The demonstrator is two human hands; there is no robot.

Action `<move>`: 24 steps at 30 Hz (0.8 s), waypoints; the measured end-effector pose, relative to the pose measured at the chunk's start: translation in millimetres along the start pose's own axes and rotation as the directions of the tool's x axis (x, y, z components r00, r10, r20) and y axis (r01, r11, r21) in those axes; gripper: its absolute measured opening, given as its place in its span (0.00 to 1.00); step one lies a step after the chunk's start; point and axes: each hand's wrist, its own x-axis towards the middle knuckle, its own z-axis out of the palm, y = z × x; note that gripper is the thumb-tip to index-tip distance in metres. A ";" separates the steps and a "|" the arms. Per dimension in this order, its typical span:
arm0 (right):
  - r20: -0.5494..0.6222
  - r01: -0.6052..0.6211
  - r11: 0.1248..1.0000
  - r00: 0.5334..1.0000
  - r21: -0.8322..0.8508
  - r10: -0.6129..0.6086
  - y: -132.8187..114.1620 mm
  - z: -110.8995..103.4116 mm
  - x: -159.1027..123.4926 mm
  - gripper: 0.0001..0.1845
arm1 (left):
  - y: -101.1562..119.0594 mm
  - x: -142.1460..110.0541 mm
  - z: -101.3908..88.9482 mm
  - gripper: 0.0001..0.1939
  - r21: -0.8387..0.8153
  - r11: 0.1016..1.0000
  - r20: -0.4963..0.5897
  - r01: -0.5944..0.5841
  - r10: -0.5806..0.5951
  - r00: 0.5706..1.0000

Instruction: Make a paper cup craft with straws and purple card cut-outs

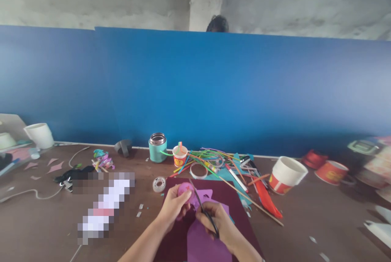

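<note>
My left hand (174, 205) is closed around a small pink rounded piece (185, 189) with reddish marks; its exact kind is unclear. In my right hand (220, 223) is a pair of scissors (209, 218) with dark handles, blades pointing up and away beside the pink piece. Cut purple paper (205, 194) lies around the blades; whether they touch it I cannot tell. Below both hands a larger purple sheet (206, 241) rests on a dark maroon board (244, 223). My fingers hide part of the pink piece and of the scissors' handles.
A tape roll (159, 184), a teal flask (157, 148) and a paper cup (180, 156) stand beyond my hands. Colourful pipe cleaners (210, 158) and a wooden stick (259, 208) lie right of them. Stacked cups (287, 174) stand farther right. A blue partition (195, 91) closes the back; someone's head shows above it.
</note>
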 end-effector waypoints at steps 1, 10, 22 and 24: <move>0.000 -0.002 1.000 1.000 0.000 0.002 0.2 -0.3 0.1 0.17 | 0.1 0.0 -0.1 0.21 0.001 1.000 0.000 0.002 -0.002 1.000; 0.024 -0.016 1.000 1.000 0.014 0.015 -4.6 -4.6 -4.0 0.13 | 10.4 -6.0 2.5 0.19 -0.032 0.999 -0.002 0.009 -0.009 1.000; 0.021 -0.063 0.997 0.998 -0.039 0.064 -8.9 -5.9 -5.0 0.14 | 18.5 -5.7 -4.7 0.17 -0.003 1.000 0.044 0.031 -0.031 0.999; -0.022 -0.065 0.996 0.998 -0.059 0.064 -3.9 -6.7 -1.2 0.15 | 17.6 -3.2 -6.8 0.17 -0.034 0.999 0.023 0.029 -0.028 0.999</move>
